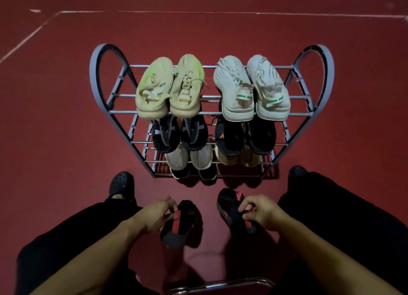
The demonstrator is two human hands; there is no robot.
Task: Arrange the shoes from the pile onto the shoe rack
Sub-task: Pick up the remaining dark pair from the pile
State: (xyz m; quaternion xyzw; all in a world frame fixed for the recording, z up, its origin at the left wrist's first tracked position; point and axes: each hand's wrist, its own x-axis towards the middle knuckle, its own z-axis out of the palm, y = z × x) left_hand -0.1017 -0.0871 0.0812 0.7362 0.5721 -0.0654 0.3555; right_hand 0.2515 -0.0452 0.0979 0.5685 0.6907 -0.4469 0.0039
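Observation:
A grey metal shoe rack stands on the red floor ahead of me. Its top shelf holds a cream pair on the left and a white pair on the right. Lower shelves hold two black pairs, then pale shoes, then a dark pair at the bottom left. In front of the rack, my left hand grips a black and red shoe by its heel. My right hand grips its mate the same way.
My legs in dark trousers flank the two shoes, with black clogs on my feet beside the rack's base. A chrome chair edge shows at the bottom. White lines cross the red floor beyond the rack.

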